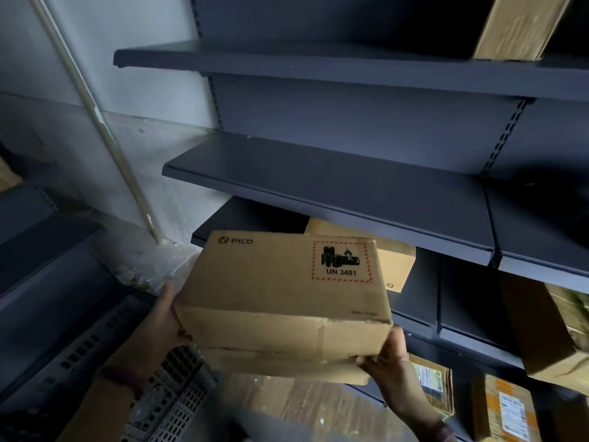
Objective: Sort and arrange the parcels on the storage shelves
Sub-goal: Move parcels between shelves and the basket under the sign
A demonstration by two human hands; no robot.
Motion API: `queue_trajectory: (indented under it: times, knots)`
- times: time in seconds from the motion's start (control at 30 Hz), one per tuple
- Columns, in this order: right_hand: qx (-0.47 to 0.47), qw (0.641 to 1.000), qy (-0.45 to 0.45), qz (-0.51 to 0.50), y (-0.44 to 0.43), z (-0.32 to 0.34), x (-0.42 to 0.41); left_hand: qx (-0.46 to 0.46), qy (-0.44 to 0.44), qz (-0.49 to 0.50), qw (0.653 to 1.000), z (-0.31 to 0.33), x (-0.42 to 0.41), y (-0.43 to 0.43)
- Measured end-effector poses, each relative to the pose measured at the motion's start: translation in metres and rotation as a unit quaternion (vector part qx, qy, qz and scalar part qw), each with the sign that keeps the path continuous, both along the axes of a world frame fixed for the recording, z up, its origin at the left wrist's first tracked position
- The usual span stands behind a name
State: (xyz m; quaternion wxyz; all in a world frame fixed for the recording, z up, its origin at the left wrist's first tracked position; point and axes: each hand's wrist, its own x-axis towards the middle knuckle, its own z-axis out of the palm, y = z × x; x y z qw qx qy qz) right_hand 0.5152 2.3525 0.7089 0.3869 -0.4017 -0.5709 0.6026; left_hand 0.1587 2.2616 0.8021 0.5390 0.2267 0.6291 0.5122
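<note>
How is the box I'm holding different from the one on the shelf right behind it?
The held box is in the air, gripped by the left hand and right hand; the shelf box sits on the lower shelf. The held box shows a PICO logo and UN 3481 battery label; the shelf box's visible faces look nearly plain. Both are brown cardboard.

Top-R pkg [522, 23] cut off (upper edge); lower-R labels [511, 413] too blurry.

Left grip [170, 314] and right grip [390, 362], raised ahead, curl round opposite ends of one box [280, 282]
</note>
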Motion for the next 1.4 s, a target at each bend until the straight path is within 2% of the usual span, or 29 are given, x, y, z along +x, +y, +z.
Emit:
queue_trajectory:
  times: [0.1, 0.23, 0.33, 0.4, 0.57, 0.77, 0.9, 1.03, 1.07, 1.17, 1.23, 1.33, 1.4]
  knots:
    - [0.03, 0.997, -0.059, 0.044, 0.0, 0.011, 0.003, 0.002, 0.044, 0.011, 0.999, -0.005, -0.005, -0.005]
    - [-0.044, 0.989, -0.032, 0.139, 0.005, 0.031, 0.009, 0.049, -0.011, 0.013, 0.999, -0.018, -0.02, -0.016]
    - [-0.053, 0.993, 0.002, 0.11, 0.009, 0.032, 0.0, 0.066, -0.009, -0.056, 0.996, -0.025, -0.03, -0.02]
    - [-0.048, 0.996, 0.004, 0.079, 0.011, 0.027, -0.007, 0.057, 0.051, -0.086, 0.993, -0.029, -0.03, -0.019]
    - [-0.002, 0.998, -0.061, 0.036, 0.018, 0.01, -0.013, 0.052, 0.168, -0.033, 0.984, -0.033, -0.024, -0.011]
    - [0.0, 0.998, -0.055, 0.023, 0.014, -0.001, -0.02, 0.057, 0.189, 0.002, 0.98, -0.04, -0.026, -0.005]
    - [-0.003, 0.999, -0.047, 0.021, 0.003, 0.009, -0.023, 0.046, 0.17, 0.028, 0.984, -0.043, -0.026, -0.007]
    - [-0.026, 0.999, 0.014, 0.044, -0.018, 0.031, -0.036, 0.016, 0.123, 0.109, 0.986, -0.052, -0.029, -0.005]
    - [-0.004, 0.999, 0.011, 0.043, -0.025, 0.036, -0.041, 0.001, 0.122, 0.12, 0.985, -0.055, -0.029, -0.002]
    - [0.141, 0.985, -0.092, 0.043, -0.036, 0.05, -0.057, -0.051, 0.129, 0.135, 0.981, -0.067, -0.029, 0.004]
    - [0.19, 0.969, -0.148, 0.048, -0.038, 0.05, -0.062, -0.071, 0.122, 0.137, 0.98, -0.077, -0.031, 0.008]
    - [0.171, 0.97, -0.161, 0.058, -0.037, 0.046, -0.061, -0.084, 0.099, 0.138, 0.982, -0.084, -0.034, 0.011]
    - [0.113, 0.986, -0.109, 0.058, -0.031, 0.044, -0.059, -0.067, 0.087, 0.127, 0.986, -0.08, -0.034, 0.01]
